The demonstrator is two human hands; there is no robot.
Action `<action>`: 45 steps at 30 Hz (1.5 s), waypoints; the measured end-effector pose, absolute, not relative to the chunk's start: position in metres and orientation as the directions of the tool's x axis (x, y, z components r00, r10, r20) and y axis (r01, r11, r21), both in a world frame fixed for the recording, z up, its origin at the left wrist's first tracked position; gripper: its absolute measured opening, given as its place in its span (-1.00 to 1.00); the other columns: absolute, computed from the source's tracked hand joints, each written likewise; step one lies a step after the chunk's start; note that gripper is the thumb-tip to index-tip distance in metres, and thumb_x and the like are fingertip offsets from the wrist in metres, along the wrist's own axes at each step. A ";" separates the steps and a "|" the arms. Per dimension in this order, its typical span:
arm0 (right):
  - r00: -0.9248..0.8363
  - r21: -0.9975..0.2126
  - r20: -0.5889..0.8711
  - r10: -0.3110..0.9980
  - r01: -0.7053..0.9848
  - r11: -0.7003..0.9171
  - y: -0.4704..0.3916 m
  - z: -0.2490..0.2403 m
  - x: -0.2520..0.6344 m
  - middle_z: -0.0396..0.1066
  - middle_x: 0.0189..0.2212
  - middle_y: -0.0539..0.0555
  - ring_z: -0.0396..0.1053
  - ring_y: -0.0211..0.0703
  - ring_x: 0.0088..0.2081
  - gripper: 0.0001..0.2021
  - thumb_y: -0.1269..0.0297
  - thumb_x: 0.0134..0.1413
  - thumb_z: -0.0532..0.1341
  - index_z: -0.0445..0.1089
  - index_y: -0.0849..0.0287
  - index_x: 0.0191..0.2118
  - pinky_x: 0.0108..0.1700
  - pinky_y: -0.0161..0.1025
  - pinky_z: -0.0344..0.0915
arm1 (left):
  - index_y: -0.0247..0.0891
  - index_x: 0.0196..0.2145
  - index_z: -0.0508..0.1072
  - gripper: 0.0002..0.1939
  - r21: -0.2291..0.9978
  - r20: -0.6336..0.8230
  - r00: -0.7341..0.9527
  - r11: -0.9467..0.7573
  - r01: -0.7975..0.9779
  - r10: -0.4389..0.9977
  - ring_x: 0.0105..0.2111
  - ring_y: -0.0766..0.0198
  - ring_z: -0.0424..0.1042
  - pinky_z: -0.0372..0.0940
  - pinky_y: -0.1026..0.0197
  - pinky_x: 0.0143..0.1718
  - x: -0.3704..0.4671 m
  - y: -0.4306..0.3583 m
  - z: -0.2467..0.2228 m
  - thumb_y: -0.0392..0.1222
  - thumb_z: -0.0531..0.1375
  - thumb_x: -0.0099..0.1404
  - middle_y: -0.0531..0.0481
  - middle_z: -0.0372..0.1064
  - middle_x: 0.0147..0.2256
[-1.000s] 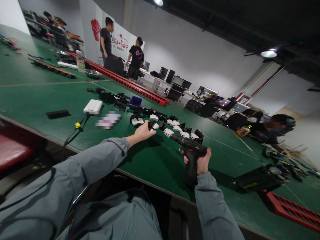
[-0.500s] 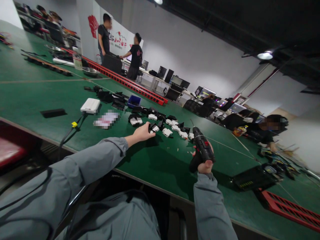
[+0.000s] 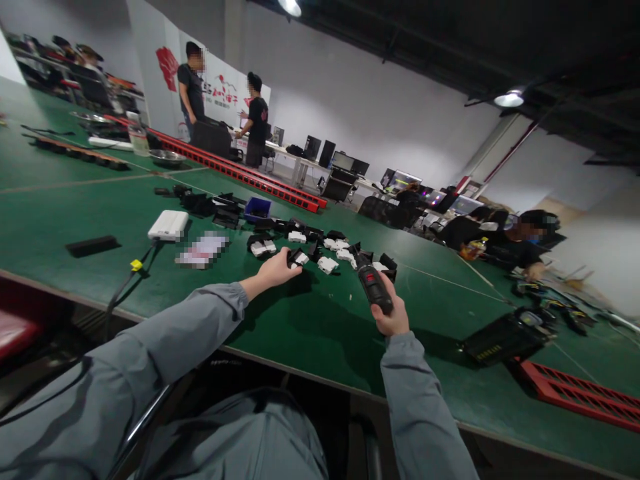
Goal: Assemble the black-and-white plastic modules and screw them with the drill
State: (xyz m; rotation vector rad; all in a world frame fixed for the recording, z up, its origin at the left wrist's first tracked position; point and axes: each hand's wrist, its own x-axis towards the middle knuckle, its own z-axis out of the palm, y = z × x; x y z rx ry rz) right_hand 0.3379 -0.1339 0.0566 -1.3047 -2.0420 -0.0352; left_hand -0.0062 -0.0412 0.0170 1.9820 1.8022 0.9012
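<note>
Head | left hand [image 3: 275, 270] clamped on angular black-and-white part [image 3: 299, 259] | right hand [image 3: 394, 316] wrapped round chunky black drill [image 3: 373, 287]

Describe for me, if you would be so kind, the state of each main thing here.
Left hand, closed on black-and-white part
Right hand, closed around power drill
Power drill, pointing away from the person; running or not unclear
White box, lying flat, cable attached
Blue bin, upright, open-topped
Bottle, standing upright
Ceiling lamps, lit
</note>
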 end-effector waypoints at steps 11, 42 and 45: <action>-0.353 0.084 0.220 0.910 0.936 0.343 -0.137 0.051 0.325 0.42 -0.09 0.20 0.47 0.09 -0.27 -0.07 -0.18 -0.10 0.23 -0.08 0.09 0.34 -0.25 -0.11 0.33 | -0.22 0.09 0.22 -0.34 0.616 0.243 0.040 -0.186 0.766 0.969 -0.16 0.00 0.49 0.29 0.15 -0.27 -0.005 -0.042 0.018 0.18 0.20 0.13 -0.19 0.47 -0.11; -0.356 0.049 0.378 0.855 0.930 0.365 -0.142 0.049 0.310 0.29 0.08 0.27 0.20 0.16 0.14 -0.39 -0.09 0.15 0.10 0.18 0.15 0.21 0.14 0.10 0.16 | -0.17 0.26 0.06 -0.23 0.214 0.298 0.260 -0.329 0.920 0.919 -0.08 -0.19 0.40 0.26 -0.04 -0.14 -0.015 -0.034 0.021 0.04 0.17 0.15 -0.32 0.22 0.06; -0.390 0.039 0.539 0.746 0.897 0.440 -0.147 0.050 0.299 0.26 0.10 0.28 0.16 0.13 0.16 -0.52 0.09 0.19 0.08 0.24 0.24 0.15 0.19 0.08 0.12 | -0.20 0.27 0.04 -0.24 0.201 0.292 0.246 -0.311 0.929 0.924 -0.08 -0.18 0.40 0.27 -0.05 -0.16 -0.017 -0.031 0.021 0.04 0.14 0.18 -0.34 0.19 0.08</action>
